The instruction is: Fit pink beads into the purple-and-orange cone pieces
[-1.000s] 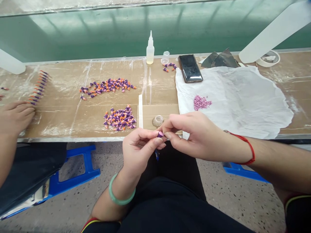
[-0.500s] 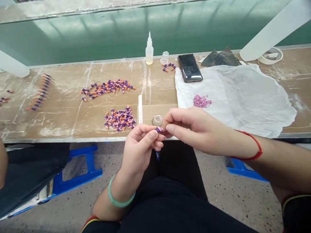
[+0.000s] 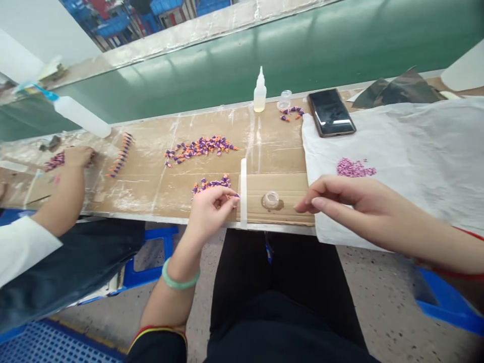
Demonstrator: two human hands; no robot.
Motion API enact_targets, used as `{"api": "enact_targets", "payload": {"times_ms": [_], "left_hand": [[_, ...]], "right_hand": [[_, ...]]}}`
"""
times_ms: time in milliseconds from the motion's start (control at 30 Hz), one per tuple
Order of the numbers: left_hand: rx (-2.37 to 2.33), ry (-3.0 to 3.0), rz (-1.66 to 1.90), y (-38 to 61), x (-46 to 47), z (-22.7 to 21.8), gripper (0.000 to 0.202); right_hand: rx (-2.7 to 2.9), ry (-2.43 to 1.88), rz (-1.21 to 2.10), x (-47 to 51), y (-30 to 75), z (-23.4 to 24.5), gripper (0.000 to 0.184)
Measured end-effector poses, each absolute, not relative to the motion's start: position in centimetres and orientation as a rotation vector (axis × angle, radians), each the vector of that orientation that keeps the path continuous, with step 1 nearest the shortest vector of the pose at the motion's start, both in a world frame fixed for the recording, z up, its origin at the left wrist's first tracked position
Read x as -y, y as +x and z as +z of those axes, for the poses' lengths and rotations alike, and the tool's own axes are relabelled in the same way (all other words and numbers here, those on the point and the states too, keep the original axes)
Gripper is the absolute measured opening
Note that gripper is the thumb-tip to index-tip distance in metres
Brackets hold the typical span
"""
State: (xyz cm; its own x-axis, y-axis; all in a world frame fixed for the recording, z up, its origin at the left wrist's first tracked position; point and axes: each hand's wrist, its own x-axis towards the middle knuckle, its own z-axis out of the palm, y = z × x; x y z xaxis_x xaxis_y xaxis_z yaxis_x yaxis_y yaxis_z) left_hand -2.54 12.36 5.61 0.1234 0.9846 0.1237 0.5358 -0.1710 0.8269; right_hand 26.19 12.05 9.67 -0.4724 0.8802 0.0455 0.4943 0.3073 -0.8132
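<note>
My left hand [image 3: 210,209] is closed in a pinch just above the near pile of small purple, orange and pink figures [image 3: 212,182]. A dark purple tip shows at its fingertips, one small purple figure [image 3: 237,195] held there. My right hand [image 3: 346,201] hangs over the left edge of the white cloth, thumb and forefinger brought together; anything between them is too small to make out. Between my hands, a small clear round cap [image 3: 270,199] rests on a cardboard piece [image 3: 291,214], with a wet mark around it. Tiny pink bits [image 3: 354,168] lie on the white cloth [image 3: 408,146] beyond my right hand.
Farther back are another figure pile [image 3: 204,146], a dropper bottle [image 3: 259,93], a clear cup [image 3: 285,100] and a phone [image 3: 331,112]. A white strip [image 3: 244,194] lies beside the cardboard. On the left, a co-worker's hand [image 3: 77,156] works near a row of figures [image 3: 121,155].
My hands have moved apart: the left went leftward to the near pile with the purple figure, the right went rightward. The view has turned left, showing a co-worker's arm.
</note>
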Motion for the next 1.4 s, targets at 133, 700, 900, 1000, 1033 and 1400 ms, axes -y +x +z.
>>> {"api": "enact_targets", "payload": {"times_ms": [133,700,900,1000,1033,1400], "left_hand": [[-1.702,1.950,0.728,-5.6,-17.3,5.6,0.019],[-2.069,1.950,0.533,-3.3,-26.2,5.4,0.026],[-1.793,1.859,0.681,-2.8,-23.5,6.6,0.021],[-1.462,1.638,0.884,-2.2,-21.8,7.0,0.013],[-1.355,1.567,0.946,-1.9,-21.3,7.1,0.013],[-0.990,1.192,0.919,0.1,-14.5,8.1,0.027]], "right_hand": [[2.009,-1.322,1.047,-12.3,27.9,7.7,0.032],[1.884,-1.465,1.049,-11.6,29.7,8.6,0.044],[1.830,-1.483,1.050,-11.3,30.5,9.1,0.049],[1.788,-1.521,1.005,-11.1,31.3,9.5,0.042],[1.767,-1.535,0.964,-11.2,31.6,9.6,0.037],[2.111,-1.631,0.414,-14.2,35.9,3.8,0.010]]}}
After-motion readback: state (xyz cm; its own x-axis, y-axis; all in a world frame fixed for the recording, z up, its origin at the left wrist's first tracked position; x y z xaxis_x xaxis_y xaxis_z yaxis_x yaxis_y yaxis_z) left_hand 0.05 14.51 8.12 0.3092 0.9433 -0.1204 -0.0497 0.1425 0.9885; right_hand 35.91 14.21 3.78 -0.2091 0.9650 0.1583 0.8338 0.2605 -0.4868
